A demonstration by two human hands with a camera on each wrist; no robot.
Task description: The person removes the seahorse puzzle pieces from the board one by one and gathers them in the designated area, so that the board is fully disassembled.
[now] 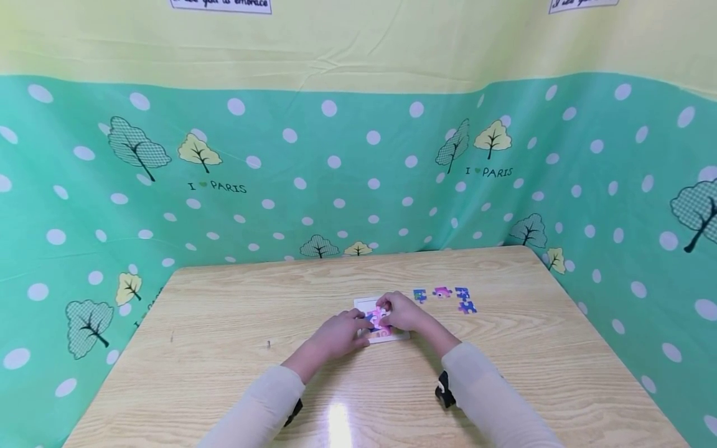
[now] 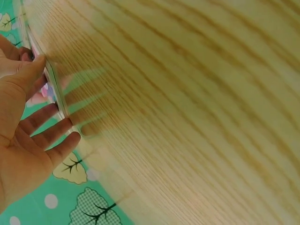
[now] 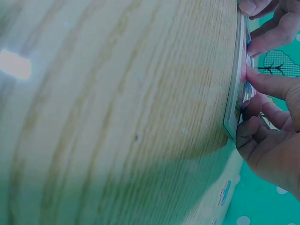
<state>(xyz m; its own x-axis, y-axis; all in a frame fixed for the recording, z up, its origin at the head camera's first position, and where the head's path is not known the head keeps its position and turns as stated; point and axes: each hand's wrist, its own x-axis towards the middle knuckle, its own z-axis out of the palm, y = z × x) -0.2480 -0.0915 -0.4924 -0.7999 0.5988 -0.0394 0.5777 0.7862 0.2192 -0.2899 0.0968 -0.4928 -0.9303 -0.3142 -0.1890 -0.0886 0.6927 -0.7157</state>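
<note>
A small jigsaw puzzle in a white frame tray (image 1: 364, 303) lies on the table, partly covered by both hands. My right hand (image 1: 406, 313) comes over it from the right, thumb and index finger pinching a pink puzzle piece (image 1: 378, 315) over the tray. From the left, my left hand (image 1: 338, 336) reaches the tray's near left side. In the left wrist view the fingers of the left hand (image 2: 33, 150) are spread, with fingertips at the tray's edge. The right wrist view shows the right hand (image 3: 276, 136) close to the tray corner.
To the right of the tray lie several loose pieces: a blue and green piece (image 1: 419, 295), a pink piece with an eye (image 1: 442, 292) and blue pieces (image 1: 467, 307). The wooden table (image 1: 224, 348) meets a green dotted cloth (image 1: 336, 205) behind.
</note>
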